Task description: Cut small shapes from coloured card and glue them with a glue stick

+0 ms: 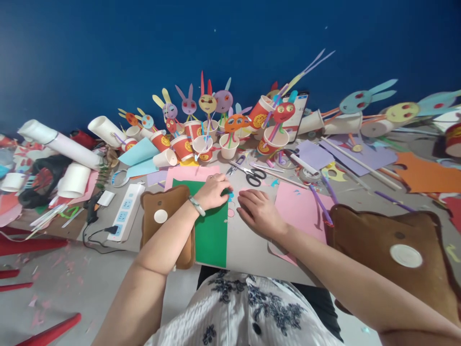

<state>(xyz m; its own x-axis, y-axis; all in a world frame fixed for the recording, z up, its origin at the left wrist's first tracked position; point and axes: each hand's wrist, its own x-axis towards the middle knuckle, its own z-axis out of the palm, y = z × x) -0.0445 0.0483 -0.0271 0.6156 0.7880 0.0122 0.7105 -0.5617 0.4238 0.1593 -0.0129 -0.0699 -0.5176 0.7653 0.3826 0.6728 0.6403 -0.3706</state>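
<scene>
My left hand (213, 191), with a bracelet (197, 205) on its wrist, rests on the upper right of a green sheet of paper (212, 235). Its fingers are loosely bent, with no object visible in them, and the tips lie close to small blue paper scraps (231, 197). Across from it, my right hand (261, 211) lies palm down on the grey table, fingers stretched toward the same scraps. A pink paper outline (231, 212) sits between the hands. Just beyond them are black-handled scissors (255, 177). Pink paper (302, 206) lies beside my right hand.
Paper cups (229, 150) with paper rabbit figures (208, 103) stand along the blue wall. A power strip (126, 211) and a brown cushion (154, 230) are at left, another brown cushion (382, 240) at right. A phone (299, 115) leans behind the cups.
</scene>
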